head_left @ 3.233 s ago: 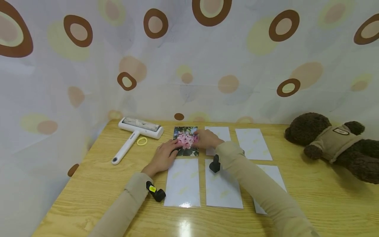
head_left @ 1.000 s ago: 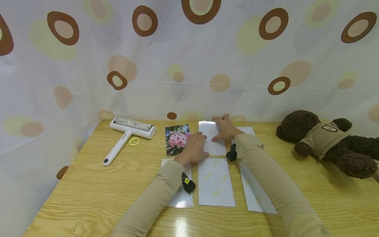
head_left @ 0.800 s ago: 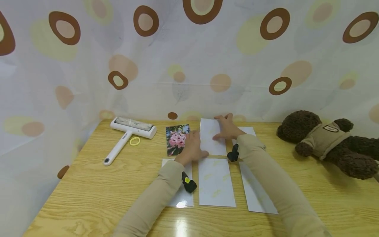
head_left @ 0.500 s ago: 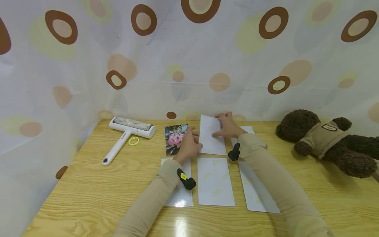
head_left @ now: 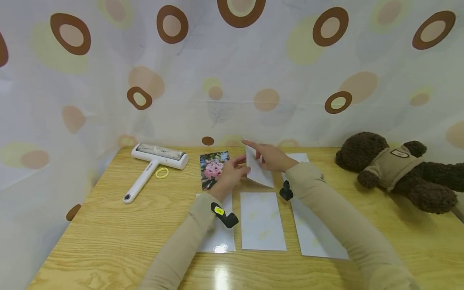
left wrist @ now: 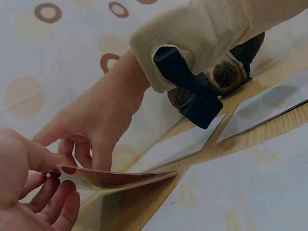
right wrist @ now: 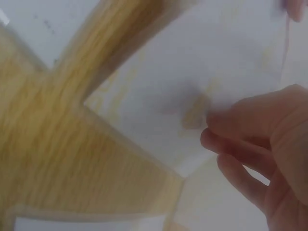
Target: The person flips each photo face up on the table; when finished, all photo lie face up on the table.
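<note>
Pinches tilted card (head_left: 257,174) by left edge with left hand (head_left: 230,175); reaches over with right hand (head_left: 272,157), in loose, seemingly empty grip with straight forefinger.

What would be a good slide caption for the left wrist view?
Left hand pinching the raised edge of a card, right hand just beyond, wooden table beneath.

Beige-sleeved forearms (head_left: 179,245) reach from the bottom edge to centre, left hand (head_left: 230,174) pinching, right hand (head_left: 272,157) extending its index finger (head_left: 251,143) leftward.
</note>
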The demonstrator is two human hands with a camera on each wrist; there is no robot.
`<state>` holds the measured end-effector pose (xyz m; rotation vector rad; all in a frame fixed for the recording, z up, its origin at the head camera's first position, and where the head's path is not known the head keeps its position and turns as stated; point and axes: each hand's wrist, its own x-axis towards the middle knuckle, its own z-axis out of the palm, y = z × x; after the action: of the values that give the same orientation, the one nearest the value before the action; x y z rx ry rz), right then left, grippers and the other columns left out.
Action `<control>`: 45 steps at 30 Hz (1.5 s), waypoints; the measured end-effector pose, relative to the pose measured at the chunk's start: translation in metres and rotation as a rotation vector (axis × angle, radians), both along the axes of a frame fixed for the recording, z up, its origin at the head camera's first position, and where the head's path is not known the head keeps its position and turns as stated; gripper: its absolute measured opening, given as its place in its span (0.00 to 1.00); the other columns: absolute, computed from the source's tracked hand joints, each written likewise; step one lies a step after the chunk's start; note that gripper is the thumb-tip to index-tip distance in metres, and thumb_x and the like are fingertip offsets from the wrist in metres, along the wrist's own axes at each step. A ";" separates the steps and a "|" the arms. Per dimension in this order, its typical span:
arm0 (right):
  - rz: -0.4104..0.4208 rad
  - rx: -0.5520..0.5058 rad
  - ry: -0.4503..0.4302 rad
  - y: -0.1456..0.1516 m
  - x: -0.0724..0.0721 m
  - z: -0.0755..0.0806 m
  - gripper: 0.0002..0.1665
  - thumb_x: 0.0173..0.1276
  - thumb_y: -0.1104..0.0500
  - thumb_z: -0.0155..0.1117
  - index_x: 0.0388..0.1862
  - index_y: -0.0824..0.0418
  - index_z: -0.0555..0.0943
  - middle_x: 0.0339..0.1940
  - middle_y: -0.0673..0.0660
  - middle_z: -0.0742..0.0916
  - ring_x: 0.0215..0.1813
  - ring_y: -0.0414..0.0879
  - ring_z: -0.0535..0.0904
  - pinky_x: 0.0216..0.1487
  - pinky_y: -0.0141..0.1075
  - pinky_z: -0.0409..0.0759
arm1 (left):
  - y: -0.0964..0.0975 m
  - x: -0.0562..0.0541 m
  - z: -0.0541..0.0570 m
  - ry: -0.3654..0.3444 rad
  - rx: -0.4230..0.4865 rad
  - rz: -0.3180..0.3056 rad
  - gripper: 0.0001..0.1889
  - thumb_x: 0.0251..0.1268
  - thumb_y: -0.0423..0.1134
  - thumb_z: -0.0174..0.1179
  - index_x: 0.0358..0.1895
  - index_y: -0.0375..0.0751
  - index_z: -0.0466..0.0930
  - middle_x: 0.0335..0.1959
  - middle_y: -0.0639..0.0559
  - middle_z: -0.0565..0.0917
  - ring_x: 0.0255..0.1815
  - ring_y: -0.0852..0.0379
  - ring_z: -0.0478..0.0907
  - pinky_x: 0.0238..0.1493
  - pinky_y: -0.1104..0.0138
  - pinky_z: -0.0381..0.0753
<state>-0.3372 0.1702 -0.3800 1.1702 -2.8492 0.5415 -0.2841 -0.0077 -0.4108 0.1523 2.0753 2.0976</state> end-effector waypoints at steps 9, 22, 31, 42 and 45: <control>-0.003 -0.011 0.050 -0.003 0.007 0.008 0.45 0.54 0.77 0.60 0.72 0.58 0.64 0.36 0.63 0.82 0.29 0.51 0.75 0.30 0.38 0.72 | 0.004 0.003 0.002 -0.003 0.144 -0.073 0.27 0.69 0.31 0.55 0.71 0.40 0.64 0.71 0.42 0.67 0.62 0.44 0.73 0.57 0.61 0.77; -0.034 -0.212 -0.044 0.001 0.012 0.014 0.19 0.70 0.70 0.51 0.59 0.69 0.66 0.33 0.61 0.83 0.30 0.52 0.81 0.33 0.40 0.79 | 0.015 0.008 0.005 -0.045 0.326 -0.149 0.27 0.78 0.48 0.35 0.73 0.41 0.59 0.73 0.44 0.63 0.68 0.41 0.63 0.66 0.49 0.65; -0.132 -0.275 -0.236 0.007 0.014 0.024 0.23 0.80 0.51 0.41 0.62 0.65 0.63 0.42 0.67 0.82 0.38 0.59 0.83 0.38 0.42 0.79 | 0.015 0.002 0.005 0.009 0.254 -0.209 0.25 0.78 0.40 0.41 0.74 0.43 0.57 0.75 0.47 0.59 0.74 0.40 0.55 0.71 0.47 0.59; -0.153 -0.332 -0.358 0.016 0.025 0.027 0.29 0.76 0.49 0.50 0.66 0.64 0.59 0.45 0.67 0.81 0.41 0.59 0.82 0.41 0.42 0.77 | 0.015 0.002 -0.001 0.008 0.077 -0.228 0.24 0.76 0.36 0.46 0.72 0.42 0.62 0.72 0.41 0.65 0.67 0.46 0.68 0.69 0.54 0.66; -0.156 -0.327 -0.368 0.019 0.027 0.027 0.30 0.77 0.52 0.49 0.69 0.64 0.57 0.44 0.67 0.82 0.40 0.58 0.81 0.40 0.39 0.75 | 0.014 0.004 -0.002 0.022 0.025 -0.246 0.25 0.75 0.37 0.49 0.72 0.43 0.62 0.71 0.43 0.65 0.67 0.46 0.68 0.70 0.53 0.65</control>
<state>-0.3100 0.1889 -0.3527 0.8604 -2.9350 1.2702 -0.2803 0.0065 -0.4133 0.4137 1.9306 1.9830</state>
